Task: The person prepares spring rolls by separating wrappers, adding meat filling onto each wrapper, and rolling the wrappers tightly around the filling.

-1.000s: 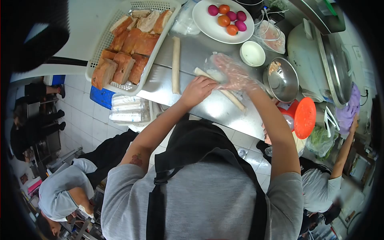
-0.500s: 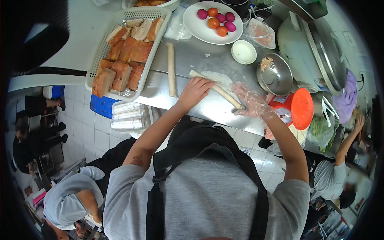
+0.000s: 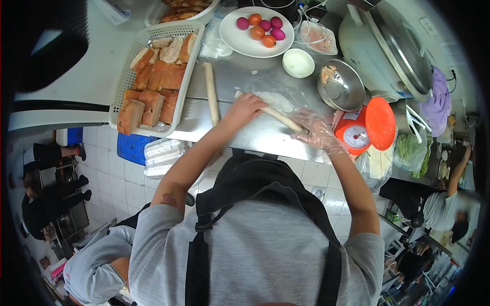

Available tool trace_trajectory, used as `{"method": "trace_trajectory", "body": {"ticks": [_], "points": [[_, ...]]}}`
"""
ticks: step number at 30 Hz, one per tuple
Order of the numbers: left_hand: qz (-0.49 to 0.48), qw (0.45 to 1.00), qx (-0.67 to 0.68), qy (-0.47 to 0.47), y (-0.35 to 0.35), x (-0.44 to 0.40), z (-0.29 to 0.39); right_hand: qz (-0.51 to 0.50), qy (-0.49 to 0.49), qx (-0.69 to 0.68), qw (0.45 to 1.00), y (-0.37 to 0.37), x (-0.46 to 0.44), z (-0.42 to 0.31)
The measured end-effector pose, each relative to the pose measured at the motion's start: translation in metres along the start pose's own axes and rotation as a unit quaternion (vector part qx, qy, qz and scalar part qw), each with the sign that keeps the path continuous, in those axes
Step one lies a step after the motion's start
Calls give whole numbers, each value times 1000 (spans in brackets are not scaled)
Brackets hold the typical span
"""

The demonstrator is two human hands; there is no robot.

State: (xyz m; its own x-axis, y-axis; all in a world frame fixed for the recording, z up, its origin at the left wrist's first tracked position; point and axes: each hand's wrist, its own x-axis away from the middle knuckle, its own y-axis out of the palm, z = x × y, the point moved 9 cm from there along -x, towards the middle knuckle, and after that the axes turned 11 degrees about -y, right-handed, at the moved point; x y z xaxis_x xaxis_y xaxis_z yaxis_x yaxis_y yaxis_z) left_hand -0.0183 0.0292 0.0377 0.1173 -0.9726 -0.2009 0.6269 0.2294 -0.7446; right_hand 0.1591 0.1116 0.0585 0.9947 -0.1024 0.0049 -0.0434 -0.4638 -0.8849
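On the steel counter (image 3: 235, 76), the left hand (image 3: 247, 108) drapes palm-down over a pale stick (image 3: 279, 119); the gloved right hand (image 3: 314, 128) cups its near right end, both grips hard to tell! Another stick (image 3: 211, 92) lies left; four purple balls (image 3: 243, 23), three orange balls (image 3: 256, 33) on the far plate (image 3: 233, 36).

Rod (image 3: 279, 119) partly hidden, far container (image 3: 206, 11) cropped

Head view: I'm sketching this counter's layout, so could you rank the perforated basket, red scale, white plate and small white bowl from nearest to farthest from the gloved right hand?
1. Red scale: just right of the gloved right hand.
2. Small white bowl: ahead, slightly left.
3. White plate: beyond the bowl, further left.
4. Perforated basket: far left.
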Motion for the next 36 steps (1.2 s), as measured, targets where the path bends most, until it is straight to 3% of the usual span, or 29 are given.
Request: {"method": "trace_trajectory", "body": {"ticks": [1, 4, 8, 12, 15, 18, 21, 24, 27, 36], "points": [[-9, 1000, 11, -4, -1, -4, -2, 73, 31, -2, 997, -11, -1, -1], [-47, 998, 42, -12, 2, -18, -8, 165, 142, 2, 976, -1, -17, 2], [-120, 991, 56, -23, 13, -33, -23, 218, 137, 28, 966, 13, -46, -12], [-172, 985, 0, -24, 18, -41, -25, 238, 157, -39, 958, 33, -44, 5], [-149, 987, -17, -61, 14, -38, -21, 251, 136, 19, 958, 30, -43, 1], [-81, 993, 88, -14, 7, -31, -3, 190, 218, -121, 950, 43, -44, 18], [-58, 989, 135, -31, 9, -25, 0, 229, 177, -147, 946, 26, -45, 11], [-49, 987, 149, -44, 10, -28, -6, 175, 220, -66, 957, 35, -49, 25], [-55, 989, 133, -35, 13, -33, -11, 163, 205, 53, 964, 31, -57, 24], [-111, 987, 100, -51, 25, -49, -23, 274, 143, -9, 951, 27, -37, 11]]}}
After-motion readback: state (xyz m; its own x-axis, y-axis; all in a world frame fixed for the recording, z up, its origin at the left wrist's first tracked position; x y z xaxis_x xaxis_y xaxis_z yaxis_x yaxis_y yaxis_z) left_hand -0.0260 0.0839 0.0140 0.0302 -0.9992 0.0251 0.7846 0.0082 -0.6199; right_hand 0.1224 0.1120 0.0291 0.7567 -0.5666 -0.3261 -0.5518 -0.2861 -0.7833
